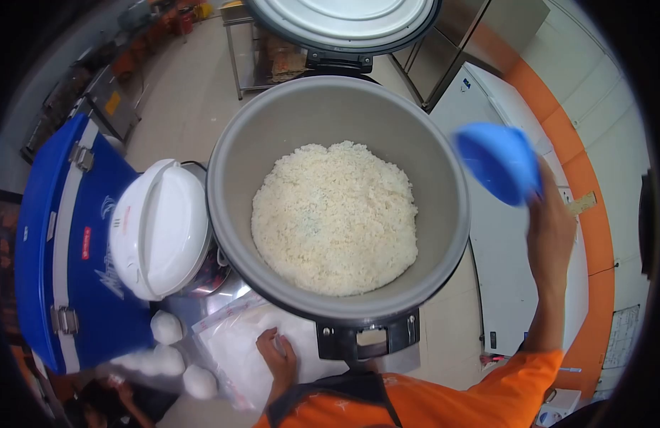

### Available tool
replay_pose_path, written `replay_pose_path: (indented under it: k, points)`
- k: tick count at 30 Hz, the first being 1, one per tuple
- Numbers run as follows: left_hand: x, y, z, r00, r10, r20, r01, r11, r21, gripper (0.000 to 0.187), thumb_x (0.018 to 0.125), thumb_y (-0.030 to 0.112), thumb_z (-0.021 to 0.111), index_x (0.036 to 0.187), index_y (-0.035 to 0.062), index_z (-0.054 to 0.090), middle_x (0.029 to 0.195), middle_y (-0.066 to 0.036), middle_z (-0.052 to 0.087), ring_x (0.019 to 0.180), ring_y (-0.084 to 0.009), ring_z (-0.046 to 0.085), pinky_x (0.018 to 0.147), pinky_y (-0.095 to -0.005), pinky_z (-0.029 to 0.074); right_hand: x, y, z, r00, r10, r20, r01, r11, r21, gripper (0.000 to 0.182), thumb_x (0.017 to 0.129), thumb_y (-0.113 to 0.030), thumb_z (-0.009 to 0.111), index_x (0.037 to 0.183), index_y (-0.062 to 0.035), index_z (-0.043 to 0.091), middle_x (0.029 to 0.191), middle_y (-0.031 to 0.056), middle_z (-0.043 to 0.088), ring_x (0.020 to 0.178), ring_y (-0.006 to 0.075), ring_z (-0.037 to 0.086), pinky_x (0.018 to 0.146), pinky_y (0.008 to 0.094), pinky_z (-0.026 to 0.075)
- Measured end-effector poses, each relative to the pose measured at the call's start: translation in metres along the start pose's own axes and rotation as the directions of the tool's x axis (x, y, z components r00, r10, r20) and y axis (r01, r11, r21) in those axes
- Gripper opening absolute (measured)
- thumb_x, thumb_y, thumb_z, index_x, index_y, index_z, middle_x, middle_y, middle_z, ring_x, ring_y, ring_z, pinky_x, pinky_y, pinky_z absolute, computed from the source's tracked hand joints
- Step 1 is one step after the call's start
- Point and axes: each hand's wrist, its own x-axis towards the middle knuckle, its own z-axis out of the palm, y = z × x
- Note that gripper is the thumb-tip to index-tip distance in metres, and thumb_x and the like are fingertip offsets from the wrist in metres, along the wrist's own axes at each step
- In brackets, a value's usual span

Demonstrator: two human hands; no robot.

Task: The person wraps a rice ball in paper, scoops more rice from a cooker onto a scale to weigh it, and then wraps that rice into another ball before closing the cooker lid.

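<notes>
A large round cooker pot (pixel 226 157) stands open in the middle, with a mound of white rice (pixel 337 214) inside. To the right of its rim, my right hand (pixel 549 203) holds a blue bowl (pixel 512 160), tilted and blurred by motion. Below the pot, my left hand (pixel 278 349) rests over a clear plastic bag (pixel 237 349) on the metal table. Its fingers are curled, and whether they pinch the plastic is too small to tell. Several round white bundles (pixel 200 382) lie left of the bag.
The raised cooker lid (pixel 344 18) is behind the pot. A white lidded container (pixel 162 228) and a blue cooler box (pixel 80 250) stand at the left. White chest freezers (pixel 508 271) line the right side. Part of another person (pixel 123 399) shows at the lower left.
</notes>
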Motion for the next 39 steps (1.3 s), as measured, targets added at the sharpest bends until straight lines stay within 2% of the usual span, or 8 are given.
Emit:
replay_pose_path:
  k: [3, 7, 10, 19, 25, 29, 31, 39]
  points:
    - [0.006, 0.010, 0.000, 0.998, -0.006, -0.065, 0.004, 1.000, -0.027, 0.025, 0.081, 0.000, 0.057, 0.105, -0.0025, 0.053, 0.099, -0.018, 0.056, 0.091, -0.0320, 0.051, 0.080, -0.0386, 0.041, 0.068, -0.042, 0.054, 0.874, -0.455, 0.170, 0.484, 0.846, -0.225, 0.044, 0.086, -0.009, 0.058, 0.130, -0.0068, 0.053, 0.086, 0.0091, 0.065, 0.069, 0.0222, 0.065, 0.063, 0.0343, 0.052]
    - [0.053, 0.050, -0.028, 0.963, 0.228, -0.143, -0.267, 0.875, -0.404, 0.033, 0.082, 0.013, 0.067, 0.108, -0.0010, 0.052, 0.084, -0.014, 0.059, 0.072, -0.0259, 0.055, 0.069, -0.0350, 0.045, 0.085, -0.090, 0.148, 0.661, -0.422, 0.621, 0.690, 0.668, -0.281, 0.051, 0.079, -0.007, 0.062, 0.130, -0.0014, 0.054, 0.079, 0.0064, 0.063, 0.069, 0.0198, 0.065, 0.062, 0.0332, 0.052]
    - [0.098, 0.109, -0.049, 0.910, 0.407, -0.085, -0.279, 0.447, -0.850, 0.075, 0.066, 0.034, 0.088, 0.123, 0.0033, 0.051, 0.083, -0.012, 0.062, 0.069, -0.0260, 0.065, 0.058, -0.0291, 0.052, 0.079, -0.099, 0.171, 0.591, -0.389, 0.707, 0.726, 0.638, -0.257, 0.044, 0.077, -0.007, 0.064, 0.120, -0.0019, 0.061, 0.077, 0.0069, 0.065, 0.070, 0.0215, 0.067, 0.061, 0.0334, 0.052]
    - [0.135, 0.156, -0.088, 0.654, 0.732, 0.192, -0.383, 0.539, -0.751, 0.035, 0.068, 0.003, 0.083, 0.100, 0.0035, 0.071, 0.087, -0.008, 0.061, 0.067, -0.0213, 0.064, 0.056, -0.0283, 0.053, 0.071, -0.107, 0.101, 0.166, -0.420, 0.892, 0.646, 0.730, 0.224, 0.028, 0.078, -0.009, 0.063, 0.105, -0.0052, 0.068, 0.085, 0.0137, 0.070, 0.075, 0.0291, 0.070, 0.068, 0.0361, 0.056]
    - [0.135, 0.164, -0.081, 0.629, 0.772, 0.094, -0.544, 0.523, -0.656, 0.037, 0.068, 0.008, 0.083, 0.103, 0.0081, 0.072, 0.084, -0.002, 0.050, 0.060, -0.0138, 0.057, 0.050, -0.0262, 0.048, 0.083, -0.121, 0.046, 0.503, -0.544, 0.671, 0.607, 0.775, 0.174, 0.041, 0.083, -0.008, 0.062, 0.123, -0.0164, 0.063, 0.081, 0.0106, 0.070, 0.071, 0.0234, 0.069, 0.061, 0.0335, 0.054]
    - [0.136, 0.171, -0.078, 0.643, 0.759, 0.101, -0.577, 0.566, -0.589, 0.037, 0.066, 0.012, 0.086, 0.101, 0.0113, 0.072, 0.081, 0.000, 0.046, 0.057, -0.0113, 0.051, 0.050, -0.0255, 0.046, 0.093, -0.095, 0.031, 0.497, -0.650, 0.574, 0.626, 0.727, 0.281, 0.041, 0.084, -0.007, 0.064, 0.123, -0.0183, 0.064, 0.080, 0.0081, 0.069, 0.068, 0.0216, 0.067, 0.061, 0.0323, 0.052]
    - [0.134, 0.168, -0.071, 0.658, 0.752, 0.040, -0.572, 0.535, -0.622, 0.038, 0.064, 0.016, 0.088, 0.099, 0.0155, 0.073, 0.081, 0.001, 0.044, 0.059, -0.0104, 0.050, 0.054, -0.0250, 0.047, 0.108, -0.092, 0.023, 0.158, -0.459, 0.874, 0.495, 0.803, 0.332, 0.037, 0.082, -0.007, 0.062, 0.118, -0.0149, 0.067, 0.081, 0.0083, 0.069, 0.073, 0.0234, 0.067, 0.065, 0.0322, 0.053]
    - [0.119, 0.158, -0.074, 0.700, 0.700, 0.141, -0.486, 0.612, -0.624, 0.055, 0.057, 0.026, 0.091, 0.107, 0.0277, 0.068, 0.088, 0.002, 0.046, 0.087, -0.0172, 0.056, 0.085, -0.0320, 0.052, 0.119, -0.125, 0.039, -0.116, -0.235, 0.965, 0.532, 0.806, 0.261, 0.024, 0.088, -0.018, 0.061, 0.110, -0.0184, 0.071, 0.082, 0.0068, 0.071, 0.075, 0.0245, 0.068, 0.066, 0.0351, 0.054]
